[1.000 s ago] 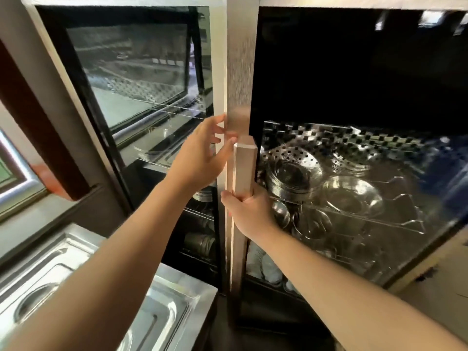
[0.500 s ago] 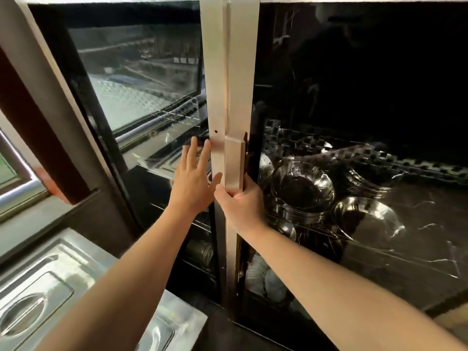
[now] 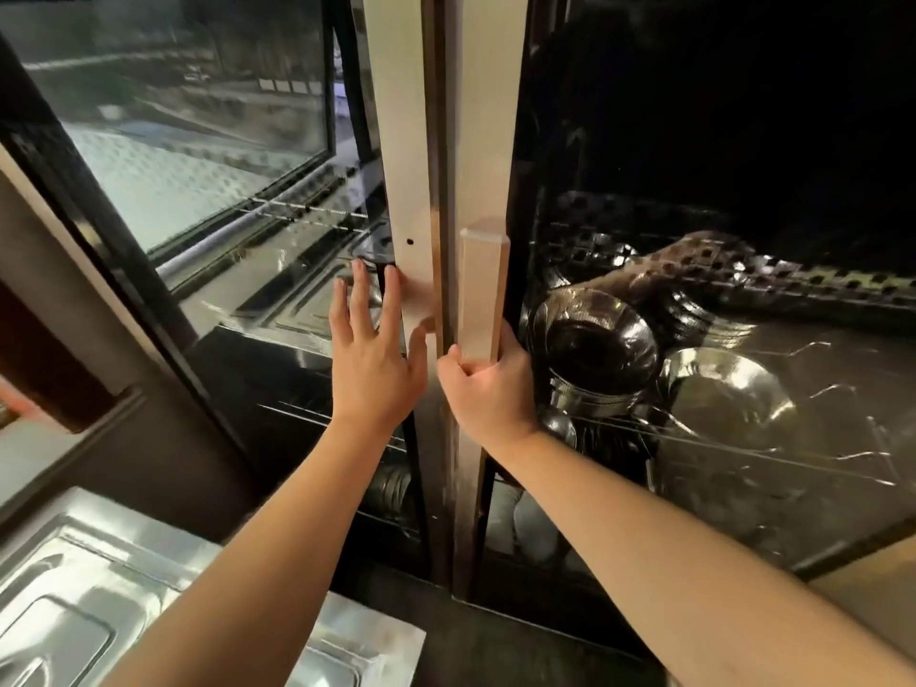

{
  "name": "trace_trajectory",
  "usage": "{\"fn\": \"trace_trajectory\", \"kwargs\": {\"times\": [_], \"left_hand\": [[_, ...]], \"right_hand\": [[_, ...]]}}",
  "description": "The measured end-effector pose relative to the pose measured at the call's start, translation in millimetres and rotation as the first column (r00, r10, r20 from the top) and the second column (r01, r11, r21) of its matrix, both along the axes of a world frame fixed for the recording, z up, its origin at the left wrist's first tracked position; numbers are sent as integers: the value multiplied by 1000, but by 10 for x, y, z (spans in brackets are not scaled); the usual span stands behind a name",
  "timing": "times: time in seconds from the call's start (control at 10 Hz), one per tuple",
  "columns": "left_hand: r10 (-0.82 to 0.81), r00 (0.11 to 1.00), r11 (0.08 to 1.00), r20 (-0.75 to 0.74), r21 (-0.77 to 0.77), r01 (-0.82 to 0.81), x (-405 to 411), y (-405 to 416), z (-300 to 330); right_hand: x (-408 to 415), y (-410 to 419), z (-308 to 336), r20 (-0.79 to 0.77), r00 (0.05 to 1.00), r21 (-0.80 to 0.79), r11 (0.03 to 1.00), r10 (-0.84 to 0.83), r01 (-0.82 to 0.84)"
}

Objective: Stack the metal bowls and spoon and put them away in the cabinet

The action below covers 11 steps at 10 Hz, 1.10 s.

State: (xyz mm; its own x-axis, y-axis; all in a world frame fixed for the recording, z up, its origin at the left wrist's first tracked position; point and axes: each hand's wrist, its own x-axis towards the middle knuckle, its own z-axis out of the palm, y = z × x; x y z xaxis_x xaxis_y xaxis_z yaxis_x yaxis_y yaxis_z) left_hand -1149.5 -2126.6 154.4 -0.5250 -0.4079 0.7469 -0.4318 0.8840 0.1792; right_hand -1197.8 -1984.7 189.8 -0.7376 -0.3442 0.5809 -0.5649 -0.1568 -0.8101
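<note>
A tall cabinet with two dark glass doors fills the view. Both doors stand shut against each other at the centre. My right hand (image 3: 488, 386) grips the lower end of the right door's vertical metal handle (image 3: 483, 290). Flat against the left door's metal frame (image 3: 401, 156) rests my left hand (image 3: 374, 354), fingers spread. Behind the right glass, a stack of metal bowls (image 3: 597, 361) sits on a wire rack, with a single wide metal bowl (image 3: 726, 394) to its right. No spoon can be made out.
A steel counter with lidded trays (image 3: 89, 602) lies at the lower left, below the left door. Trays show behind the left glass (image 3: 277, 290). More dishes sit on a lower shelf (image 3: 525, 518). A pale wall edge (image 3: 872, 582) is at the lower right.
The right door has swung shut against the left one. My left hand slid from the door edge to lie flat on the left frame. My right hand stayed on the handle.
</note>
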Motion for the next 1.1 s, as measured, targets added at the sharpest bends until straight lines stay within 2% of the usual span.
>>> {"fn": "trace_trajectory", "kwargs": {"times": [0.2, 0.5, 0.6, 0.7, 0.8, 0.9, 1.0, 1.1], "left_hand": [[-15, 999, 1000, -43, -18, 14, -43, -16, -36], [-54, 998, 990, 21, 132, 51, 105, 103, 155], [-70, 997, 975, 44, 213, 59, 199, 162, 276], [-99, 994, 964, 50, 253, 83, 318, 244, 416], [-148, 988, 944, 40, 303, 129, 437, 339, 597], [-237, 971, 918, 17, 331, 218, 587, 479, 808], [-334, 941, 894, -48, 300, 332, 751, 650, 1107], [-488, 867, 802, -95, 342, 489, 935, 850, 1390]], "right_hand": [[-79, -78, -64, -57, 998, -30, 999, -31, 29], [-61, -25, -101, -94, 995, 46, 998, -41, 45], [14, 56, -53, -88, 996, 119, 992, -33, 44], [79, 162, 50, 0, 1000, 221, 975, 23, -23], [84, 290, 194, 126, 988, 401, 906, 89, -133], [127, 500, 412, 134, 989, 565, 815, 63, -128], [194, 796, 755, 59, 998, 629, 776, -1, -36], [307, 1160, 1088, -67, 997, 621, 780, -47, 79]]}}
